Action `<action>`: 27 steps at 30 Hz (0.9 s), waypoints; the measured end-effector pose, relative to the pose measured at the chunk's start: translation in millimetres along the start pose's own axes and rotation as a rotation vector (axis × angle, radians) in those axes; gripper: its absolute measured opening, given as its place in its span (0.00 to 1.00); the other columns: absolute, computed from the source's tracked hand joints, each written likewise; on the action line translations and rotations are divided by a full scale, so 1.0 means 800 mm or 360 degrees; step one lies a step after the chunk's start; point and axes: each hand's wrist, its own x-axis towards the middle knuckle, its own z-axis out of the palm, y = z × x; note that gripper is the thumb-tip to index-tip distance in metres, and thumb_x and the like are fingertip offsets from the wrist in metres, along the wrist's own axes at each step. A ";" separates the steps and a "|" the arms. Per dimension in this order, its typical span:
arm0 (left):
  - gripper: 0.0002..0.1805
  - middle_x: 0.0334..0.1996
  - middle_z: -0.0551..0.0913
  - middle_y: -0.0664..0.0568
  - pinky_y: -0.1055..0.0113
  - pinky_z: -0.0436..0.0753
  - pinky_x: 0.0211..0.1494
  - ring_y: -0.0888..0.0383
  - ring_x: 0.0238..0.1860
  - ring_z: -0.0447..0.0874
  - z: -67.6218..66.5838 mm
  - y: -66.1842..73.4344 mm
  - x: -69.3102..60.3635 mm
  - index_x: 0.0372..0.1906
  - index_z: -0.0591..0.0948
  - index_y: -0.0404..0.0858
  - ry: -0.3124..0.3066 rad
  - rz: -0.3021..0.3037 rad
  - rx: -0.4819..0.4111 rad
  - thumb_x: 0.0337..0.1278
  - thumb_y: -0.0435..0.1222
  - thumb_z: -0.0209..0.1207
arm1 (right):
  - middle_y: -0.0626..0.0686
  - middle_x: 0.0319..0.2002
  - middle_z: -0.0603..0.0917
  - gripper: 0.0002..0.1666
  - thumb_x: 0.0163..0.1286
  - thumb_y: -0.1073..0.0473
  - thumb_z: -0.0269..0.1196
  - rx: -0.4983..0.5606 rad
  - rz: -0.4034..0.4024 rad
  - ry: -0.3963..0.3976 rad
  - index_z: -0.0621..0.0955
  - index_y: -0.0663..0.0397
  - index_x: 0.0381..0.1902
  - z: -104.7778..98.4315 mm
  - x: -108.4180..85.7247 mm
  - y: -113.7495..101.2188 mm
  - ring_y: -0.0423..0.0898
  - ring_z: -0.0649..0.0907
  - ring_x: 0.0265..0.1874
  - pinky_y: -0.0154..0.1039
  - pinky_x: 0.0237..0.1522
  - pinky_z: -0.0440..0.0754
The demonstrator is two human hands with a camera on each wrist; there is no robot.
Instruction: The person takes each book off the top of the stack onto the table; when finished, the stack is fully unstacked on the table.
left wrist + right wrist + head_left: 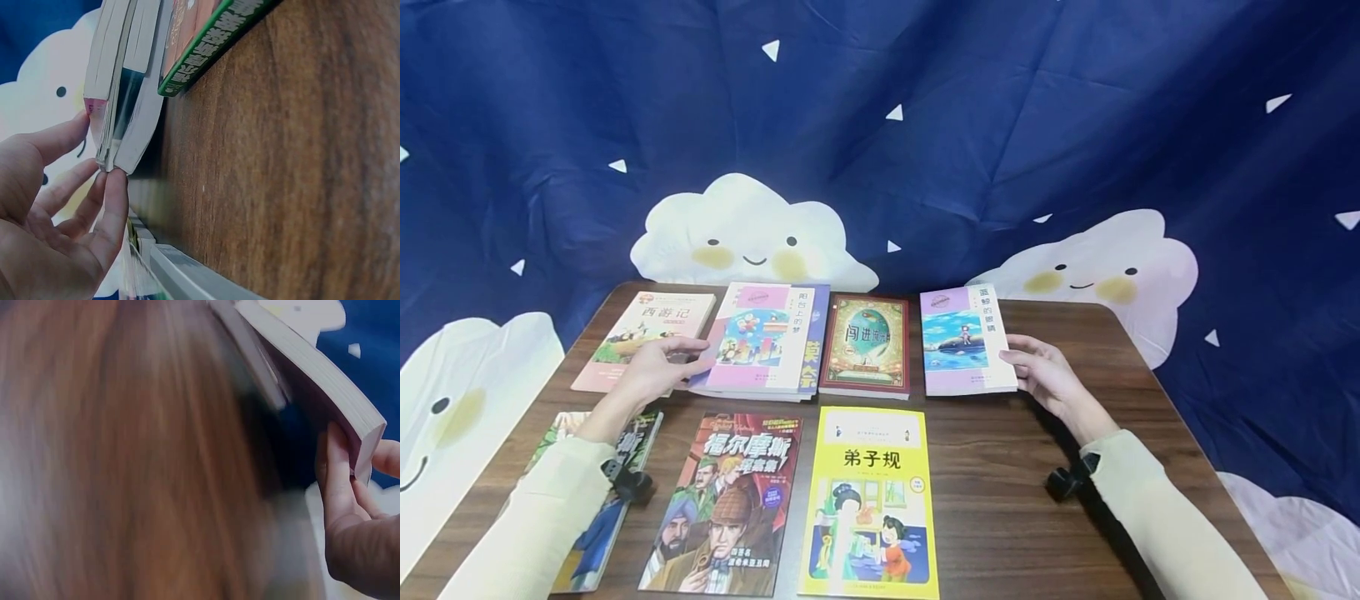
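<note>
At the left of the back row, my left hand (662, 367) grips the left edge of a stack of books, thumb near the top cover and fingertips along the edge. A lilac-and-white book (756, 340) with a city picture tops that stack, and a blue-purple book (814, 342) sticks out at its right. In the left wrist view, several page blocks (112, 81) show close together. My right hand (1047, 375) pinches the right edge of another lilac-and-white book (958, 342) with a whale picture. The right wrist view shows fingers under this book (325, 381), which is tilted.
Between the hands lies a dark red book (867, 346). A pink book (647, 333) is at the back left. The front row has a partly covered comic-style book (598, 533), a detective book (730, 500) and a yellow book (868, 508) on the wooden table (1015, 517).
</note>
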 end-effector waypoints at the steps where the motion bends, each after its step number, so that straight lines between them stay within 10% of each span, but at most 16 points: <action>1: 0.37 0.71 0.76 0.34 0.70 0.90 0.44 0.67 0.46 0.81 0.000 0.000 0.000 0.72 0.77 0.36 -0.0001 -0.0005 -0.0002 0.67 0.53 0.69 | 0.44 0.36 0.93 0.17 0.78 0.70 0.60 0.0004 0.0008 0.0006 0.71 0.53 0.59 -0.006 0.002 0.001 0.37 0.91 0.35 0.33 0.37 0.91; 7: 0.38 0.72 0.76 0.35 0.70 0.90 0.45 0.60 0.52 0.83 0.001 -0.002 0.002 0.72 0.77 0.37 -0.0002 -0.0007 0.0005 0.66 0.55 0.69 | 0.43 0.37 0.93 0.20 0.78 0.67 0.62 -0.0107 0.0037 0.0023 0.71 0.55 0.63 -0.022 0.011 0.013 0.37 0.91 0.36 0.34 0.39 0.91; 16: 0.39 0.72 0.75 0.35 0.69 0.91 0.45 0.63 0.51 0.83 0.000 -0.002 0.002 0.72 0.77 0.37 -0.0007 -0.0012 -0.0011 0.65 0.55 0.69 | 0.38 0.31 0.88 0.32 0.74 0.62 0.68 -0.0803 -0.0212 0.0212 0.72 0.79 0.67 -0.017 0.013 0.003 0.34 0.86 0.27 0.31 0.32 0.90; 27: 0.36 0.72 0.75 0.32 0.71 0.89 0.43 0.70 0.47 0.81 -0.001 -0.002 0.004 0.74 0.75 0.35 -0.0037 0.0045 -0.0005 0.69 0.51 0.68 | 0.58 0.42 0.94 0.31 0.74 0.64 0.67 -0.0514 -0.0158 0.0020 0.74 0.76 0.68 0.097 0.036 0.001 0.39 0.91 0.28 0.36 0.37 0.93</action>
